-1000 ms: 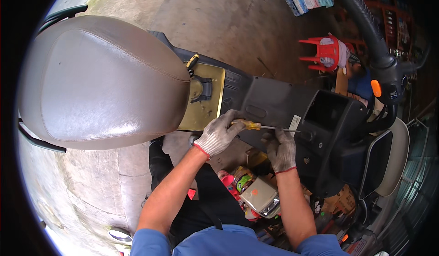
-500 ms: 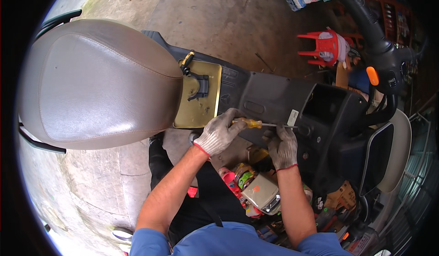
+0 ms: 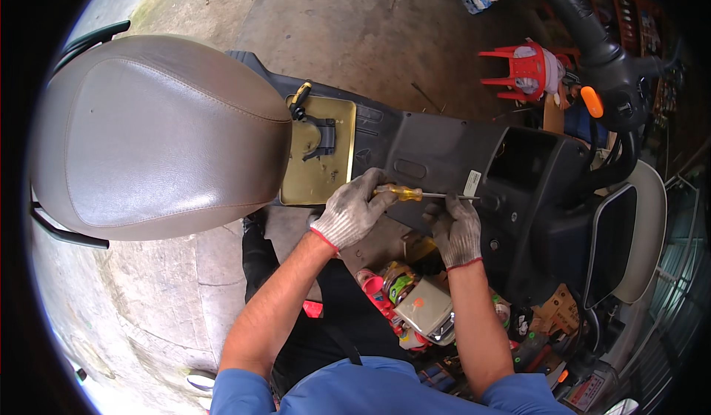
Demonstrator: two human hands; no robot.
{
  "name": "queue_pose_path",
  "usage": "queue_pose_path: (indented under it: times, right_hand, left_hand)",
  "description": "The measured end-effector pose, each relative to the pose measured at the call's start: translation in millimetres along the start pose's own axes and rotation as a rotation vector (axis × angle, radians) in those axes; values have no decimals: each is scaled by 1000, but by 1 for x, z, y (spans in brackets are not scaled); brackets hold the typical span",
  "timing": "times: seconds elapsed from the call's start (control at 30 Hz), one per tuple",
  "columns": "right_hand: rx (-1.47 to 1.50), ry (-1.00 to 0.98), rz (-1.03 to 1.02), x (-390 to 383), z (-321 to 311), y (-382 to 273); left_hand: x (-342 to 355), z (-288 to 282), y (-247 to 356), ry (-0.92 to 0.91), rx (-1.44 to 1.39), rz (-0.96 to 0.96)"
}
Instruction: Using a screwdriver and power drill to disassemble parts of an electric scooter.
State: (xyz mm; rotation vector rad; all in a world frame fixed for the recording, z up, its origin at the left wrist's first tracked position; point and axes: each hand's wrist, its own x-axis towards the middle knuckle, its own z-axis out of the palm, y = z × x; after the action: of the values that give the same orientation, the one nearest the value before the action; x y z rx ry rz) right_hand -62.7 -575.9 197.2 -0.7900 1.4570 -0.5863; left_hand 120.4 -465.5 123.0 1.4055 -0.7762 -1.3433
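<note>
My left hand [image 3: 348,211], in a grey knit glove with a red cuff, is closed round the amber handle of a screwdriver [image 3: 409,193]. The metal shaft points right, its end against the dark plastic front panel [image 3: 474,144] of a scooter, near a small round knob. My right hand [image 3: 455,233], gloved alike, has its fingers bent up at the shaft close to that end, seeming to steady it. Its palm is turned away, so part of the grip is hidden. Left of my hands, a gold metal tray [image 3: 337,170] carries a black bracket-like part [image 3: 326,137] and a yellow-and-black handled tool [image 3: 300,100].
The brown scooter seat [image 3: 174,137] fills the left side. Handlebar [image 3: 581,15] and orange lamp [image 3: 592,101] rise at the right. Below my right forearm lies clutter with a pale box [image 3: 426,307]. A red plastic chair [image 3: 522,70] stands on the concrete floor [image 3: 326,30] beyond.
The view has shifted slightly. Both hands keep nearly the same places at the panel, with the screwdriver still in my left hand.
</note>
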Motion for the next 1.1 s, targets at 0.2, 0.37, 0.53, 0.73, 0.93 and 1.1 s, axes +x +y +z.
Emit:
queue_pose_path:
  times: [0.2, 0.37, 0.53, 0.73, 0.93, 1.1]
  right_hand:
    - [57, -11, 15, 1, 3, -3]
    - [93, 24, 1, 2, 5, -1]
    - [97, 34, -45, 3, 3, 1]
    - [166, -3, -22, 5, 7, -2]
    - [169, 105, -71, -1, 22, -1]
    - [202, 195, -36, -6, 25, -4]
  left_hand:
    - [3, -3, 12, 95, 151, 153]
    - [15, -5, 26, 63, 452, 276]
    - [33, 3, 38, -43, 707, 346]
    - [58, -3, 52, -193, 820, 280]
    - [73, -9, 39, -501, 624, 115]
    - [50, -23, 44, -406, 420, -32]
